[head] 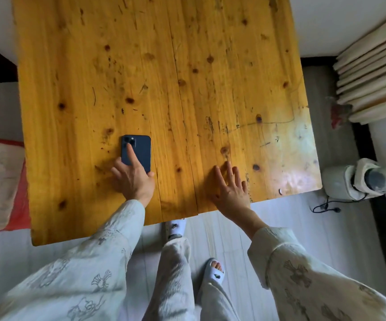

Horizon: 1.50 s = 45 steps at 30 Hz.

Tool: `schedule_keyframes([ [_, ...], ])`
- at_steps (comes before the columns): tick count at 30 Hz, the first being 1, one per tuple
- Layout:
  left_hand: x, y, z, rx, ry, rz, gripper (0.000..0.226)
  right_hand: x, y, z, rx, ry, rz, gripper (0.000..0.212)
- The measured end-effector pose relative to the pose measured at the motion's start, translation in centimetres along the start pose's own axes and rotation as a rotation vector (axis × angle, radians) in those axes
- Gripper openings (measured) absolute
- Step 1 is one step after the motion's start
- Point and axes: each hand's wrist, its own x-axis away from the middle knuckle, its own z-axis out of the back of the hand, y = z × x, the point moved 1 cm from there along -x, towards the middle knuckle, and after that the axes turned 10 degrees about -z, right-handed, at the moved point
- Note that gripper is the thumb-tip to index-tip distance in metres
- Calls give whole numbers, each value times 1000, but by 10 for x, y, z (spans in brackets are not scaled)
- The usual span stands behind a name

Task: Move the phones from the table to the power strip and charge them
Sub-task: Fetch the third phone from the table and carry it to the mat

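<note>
Here, left hand [133, 179] grips phone [141, 151]; right hand [232, 189] lies flat on table [187, 66].

one head-worn view looks steeply down from above the standing person; it faces forward over the near table [210, 66] edge, hands close below; floor [280, 205] surrounds it

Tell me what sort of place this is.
Probably a room in a home: a worn wooden table, the person's slippers on a pale floor, folded bedding by the wall, and a small appliance on the floor.
</note>
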Motion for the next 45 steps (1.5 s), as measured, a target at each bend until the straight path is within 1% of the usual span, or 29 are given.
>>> schedule_keyframes([
  [2,-8,1,6,-44,-33,30,104,-1,1,2,8,-19,2,84],
  [3,-11,0,8,-35,-57,37,105,-1,2,3,8,-34,7,84],
  [4,-13,-1,9,28,-84,48,99,-2,3,6,0,-53,12,83],
  [5,-14,-1,9,139,-114,59,88,-2,4,10,-18,-73,15,81],
  [7,-13,-2,10,332,-187,70,59,0,5,18,-110,-109,-1,74],
  [8,-11,0,11,375,-216,67,49,4,7,23,-193,-124,-30,71],
  [10,-2,7,15,408,-268,39,40,17,15,31,-388,-130,-118,66],
  [13,23,31,17,444,-345,-54,37,53,38,40,-560,-63,-212,59],
  [16,62,66,13,532,-405,-177,36,103,76,42,-730,26,-287,52],
  [19,115,104,2,559,-465,-308,30,165,127,36,-987,121,-445,44],
  [21,156,129,-10,562,-544,-394,30,212,162,26,-1134,219,-535,40],
  [23,204,152,-24,544,-632,-475,33,263,197,10,-1218,312,-624,38],
  [28,344,203,-62,478,-834,-740,27,395,276,-41,-1318,494,-815,38],
  [30,403,218,-79,457,-901,-813,25,447,303,-66,-1335,561,-892,37],
  [34,528,239,-117,413,-1091,-909,24,548,349,-124,-1388,702,-1079,36],
  [38,650,245,-156,324,-1312,-976,24,640,376,-186,-1555,840,-1267,35],
  [41,736,245,-184,245,-1431,-1021,23,694,390,-230,-1673,942,-1397,34],
  [45,851,237,-225,136,-1603,-1089,21,760,415,-287,-1773,1058,-1553,32],
])
